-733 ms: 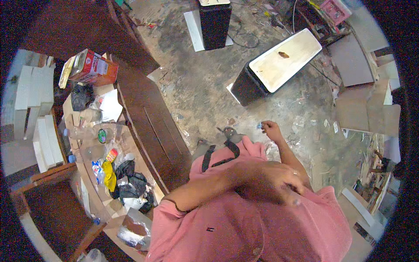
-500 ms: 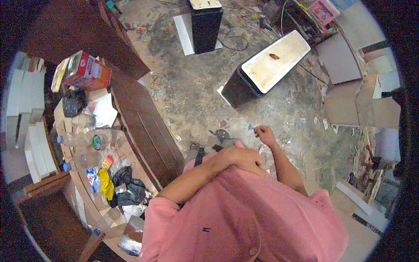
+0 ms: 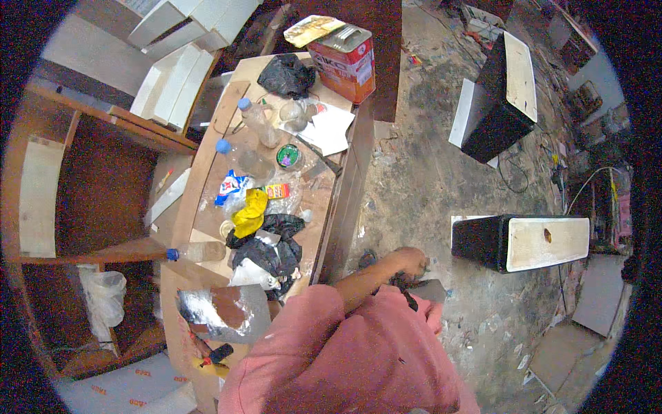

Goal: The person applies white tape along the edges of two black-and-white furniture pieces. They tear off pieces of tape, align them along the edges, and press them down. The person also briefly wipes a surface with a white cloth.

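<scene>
My left hand (image 3: 412, 263) is in front of my body above the floor, its forearm crossing from a pink sleeve. Its fingers bend down out of sight, so I cannot tell whether it holds anything. My right hand does not show. To the left of my arm is a long wooden bench (image 3: 196, 200). Near its front lie a dark plastic bag (image 3: 295, 250), a yellow packet (image 3: 250, 212) and a shiny sheet (image 3: 231, 310). Clear bottles with blue caps (image 3: 258, 124), a round green-topped container (image 3: 288, 156) and white paper (image 3: 329, 130) lie farther back.
A red square tin (image 3: 345, 69) and a black bag (image 3: 286, 76) stand at the bench's far end. Two black boxes with pale tops (image 3: 548, 245) rest on the littered floor (image 3: 420, 193), with a cable near them. Brown open shelving (image 3: 103, 193) stands far left.
My view has swung left, so the bench is now nearer the middle and the black boxes sit farther right. My right hand has left the picture. My left arm reaches farther from my torso.
</scene>
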`<state>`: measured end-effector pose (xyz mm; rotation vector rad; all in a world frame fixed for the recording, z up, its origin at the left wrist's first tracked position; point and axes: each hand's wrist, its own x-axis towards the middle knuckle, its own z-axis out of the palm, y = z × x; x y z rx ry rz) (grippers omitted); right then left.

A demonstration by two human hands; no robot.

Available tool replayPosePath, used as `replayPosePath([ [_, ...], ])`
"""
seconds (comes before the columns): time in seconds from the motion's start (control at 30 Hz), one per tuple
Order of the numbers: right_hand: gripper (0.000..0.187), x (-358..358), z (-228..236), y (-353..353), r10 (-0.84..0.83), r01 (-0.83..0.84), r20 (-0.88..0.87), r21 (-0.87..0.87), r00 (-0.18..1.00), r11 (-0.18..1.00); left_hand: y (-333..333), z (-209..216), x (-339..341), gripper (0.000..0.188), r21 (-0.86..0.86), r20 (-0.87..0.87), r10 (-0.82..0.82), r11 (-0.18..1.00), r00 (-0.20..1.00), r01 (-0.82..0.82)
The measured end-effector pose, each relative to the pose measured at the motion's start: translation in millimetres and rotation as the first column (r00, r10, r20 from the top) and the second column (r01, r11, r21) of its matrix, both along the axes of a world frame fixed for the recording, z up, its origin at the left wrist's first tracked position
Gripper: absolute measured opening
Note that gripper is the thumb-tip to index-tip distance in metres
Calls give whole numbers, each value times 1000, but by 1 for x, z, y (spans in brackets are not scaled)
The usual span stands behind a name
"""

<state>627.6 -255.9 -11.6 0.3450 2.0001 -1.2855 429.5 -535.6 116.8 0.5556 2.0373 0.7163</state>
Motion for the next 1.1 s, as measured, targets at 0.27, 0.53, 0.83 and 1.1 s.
replayPosePath([
  [0.27,33,-76,-26,50,91,-92,-18,-49,996,995,-84,-47,-55,42,73,-183,475,879,860,-470],
  [0.53,30,-266,7,119,144,-151,-66,-122,987,981,-164,182,-125,29,462,-461,882,333,98,-822],
  [0.83,26,-335,5,73,-33,32,-92,-4,995,999,-428,261,-219,42,-385,-729,352,500,588,-776],
  [1.1,28,-253,3,9,-586,606,-239,12,774,795,-612,185,-235,53,-660,-45,502,634,863,-403],
])
